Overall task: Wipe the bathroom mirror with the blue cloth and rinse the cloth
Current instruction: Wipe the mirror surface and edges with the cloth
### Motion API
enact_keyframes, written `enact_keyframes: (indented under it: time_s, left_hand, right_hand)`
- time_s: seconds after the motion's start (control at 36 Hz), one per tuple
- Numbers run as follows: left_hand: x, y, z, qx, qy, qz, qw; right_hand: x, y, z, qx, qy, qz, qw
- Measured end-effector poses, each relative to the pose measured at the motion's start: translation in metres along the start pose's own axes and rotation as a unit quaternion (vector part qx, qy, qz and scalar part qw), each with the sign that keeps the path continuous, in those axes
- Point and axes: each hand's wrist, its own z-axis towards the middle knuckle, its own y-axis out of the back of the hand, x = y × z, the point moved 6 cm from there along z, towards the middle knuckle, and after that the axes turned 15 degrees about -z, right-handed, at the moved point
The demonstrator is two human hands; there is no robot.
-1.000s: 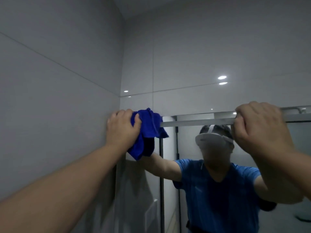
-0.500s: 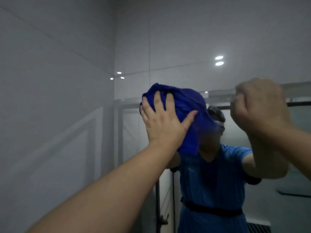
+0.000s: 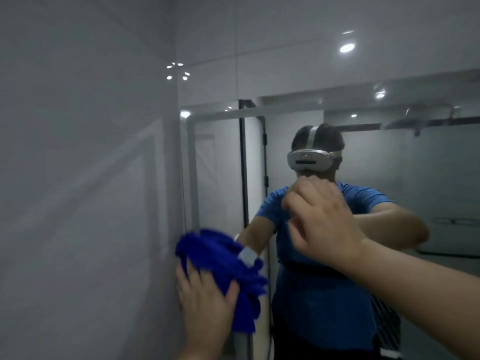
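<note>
Fuzzy blue cloth [image 3: 220,258]; glossy mirror [image 3: 415,178]; glossy wall tiles [image 3: 78,152]

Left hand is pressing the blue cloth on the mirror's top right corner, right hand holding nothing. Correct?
No: the head view shows the left hand pressing the cloth low at the left edge of the mirror, not its top right corner. The right hand does hold nothing.
</note>
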Motion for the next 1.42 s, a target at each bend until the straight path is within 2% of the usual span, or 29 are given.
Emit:
enact_keyframes:
  time_s: [0.08, 0.19, 0.33, 0.44, 0.53, 0.67, 0.78, 0.86, 0.94, 1.03, 1.06, 1.11, 1.19, 1.25, 1.33, 1.42]
  left_hand:
    - [0.027, -0.011, -0.025, 0.013, 0.025, 0.028, 0.999]
    - [0.002, 0.002, -0.003, 0.006, 0.039, -0.016, 0.999]
    - [-0.077, 0.045, 0.076, -0.066, -0.090, -0.086, 0.990]
    - [-0.158, 0.090, 0.169, -0.118, -0.129, -0.076, 0.982]
    - [-0.183, 0.100, 0.205, -0.136, -0.147, -0.065, 0.978]
    - [-0.151, 0.083, 0.176, -0.169, -0.189, -0.060, 0.965]
    - [-0.086, 0.050, 0.123, -0.187, -0.173, -0.072, 0.964]
    - [-0.034, 0.021, 0.068, -0.167, -0.131, -0.084, 0.974]
    - [0.009, -0.007, 0.012, -0.116, -0.052, -0.093, 0.988]
    - [0.045, -0.026, -0.044, -0.102, -0.021, -0.053, 0.993]
    - [0.058, -0.033, -0.061, -0.082, 0.003, -0.041, 0.996]
    - [0.075, -0.043, -0.091, -0.015, 0.103, -0.047, 0.993]
    - [0.105, -0.055, -0.142, 0.040, 0.286, -0.066, 0.955]
    - [0.124, -0.062, -0.168, 0.029, 0.357, -0.084, 0.930]
    - [0.127, -0.063, -0.169, 0.026, 0.417, -0.137, 0.898]
    - [0.096, -0.050, -0.132, 0.020, 0.447, -0.168, 0.878]
  right_hand:
    - [0.004, -0.024, -0.010, 0.040, 0.027, -0.063, 0.997]
    - [0.003, -0.026, -0.009, 0.018, 0.024, -0.076, 0.997]
    - [0.003, -0.025, -0.007, -0.005, 0.024, -0.074, 0.997]
    - [0.002, -0.026, -0.008, -0.014, 0.028, -0.079, 0.996]
    - [0.000, -0.025, -0.008, -0.029, 0.028, -0.085, 0.996]
    - [0.001, -0.028, -0.009, -0.056, 0.041, -0.103, 0.992]
    - [0.004, -0.026, -0.010, -0.071, 0.047, -0.102, 0.991]
    - [0.005, -0.026, -0.011, -0.084, 0.042, -0.095, 0.991]
    - [0.005, -0.028, -0.012, -0.080, 0.041, -0.103, 0.991]
    - [0.006, -0.027, -0.012, -0.086, 0.033, -0.104, 0.990]
    - [0.007, -0.027, -0.012, -0.084, 0.030, -0.102, 0.991]
    - [0.008, -0.026, -0.012, -0.077, 0.023, -0.100, 0.992]
    - [0.009, -0.022, -0.011, -0.033, -0.002, -0.076, 0.997]
    - [0.015, -0.019, -0.015, 0.001, -0.013, -0.034, 0.999]
    - [0.041, -0.014, -0.032, 0.047, 0.001, 0.065, 0.997]
    - [0.075, -0.016, -0.064, 0.126, -0.026, 0.179, 0.975]
